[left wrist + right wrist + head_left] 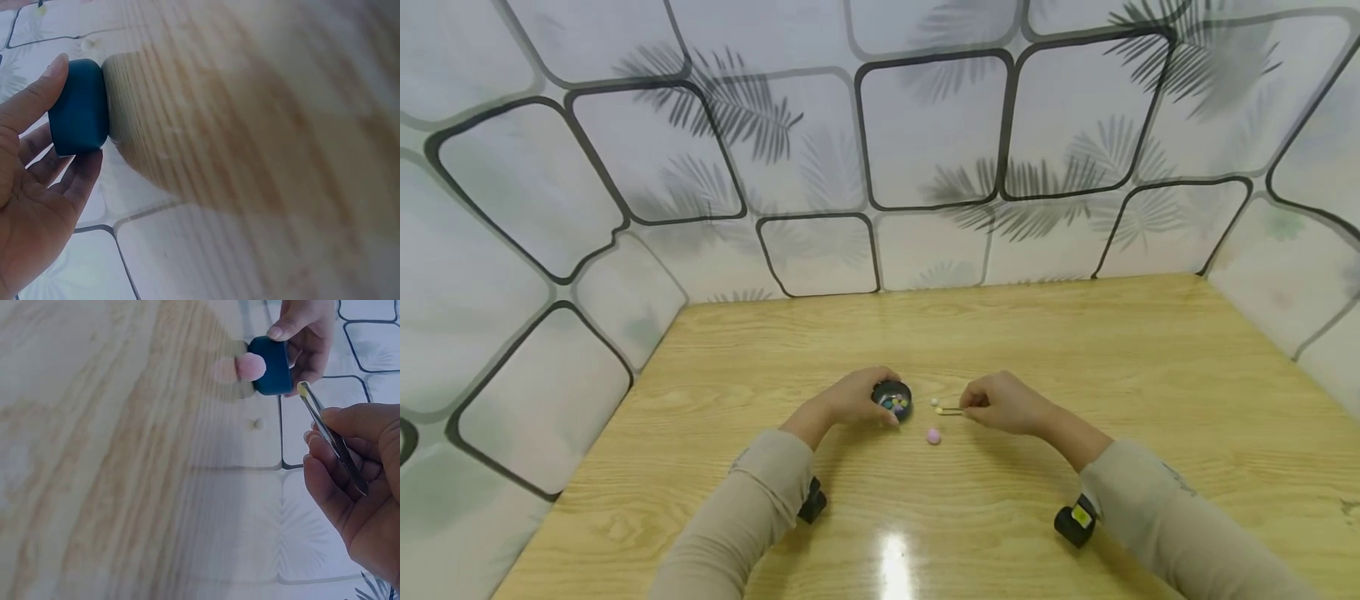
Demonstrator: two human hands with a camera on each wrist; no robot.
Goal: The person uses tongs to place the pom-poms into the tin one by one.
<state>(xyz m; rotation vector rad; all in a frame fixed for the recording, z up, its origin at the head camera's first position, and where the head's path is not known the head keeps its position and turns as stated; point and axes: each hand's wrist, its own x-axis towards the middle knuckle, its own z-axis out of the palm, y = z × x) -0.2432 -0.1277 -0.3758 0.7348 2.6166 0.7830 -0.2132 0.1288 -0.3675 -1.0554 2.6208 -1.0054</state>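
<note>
My left hand grips a small dark bowl, which looks blue in the left wrist view, with fingers and thumb on its sides. Several small coloured beads lie inside it. To the right of the bowl, my right hand pinches metal tweezers. A small yellow bead sits between the tweezer tips. On the table, a pink ball lies below the tips in the head view, and a small white bead lies just beyond them.
The wood-look table is glossy and reflects a bright light near its front. A patterned wall covering with black-outlined panels and leaf prints closes off the back and both sides. Each wrist carries a black camera.
</note>
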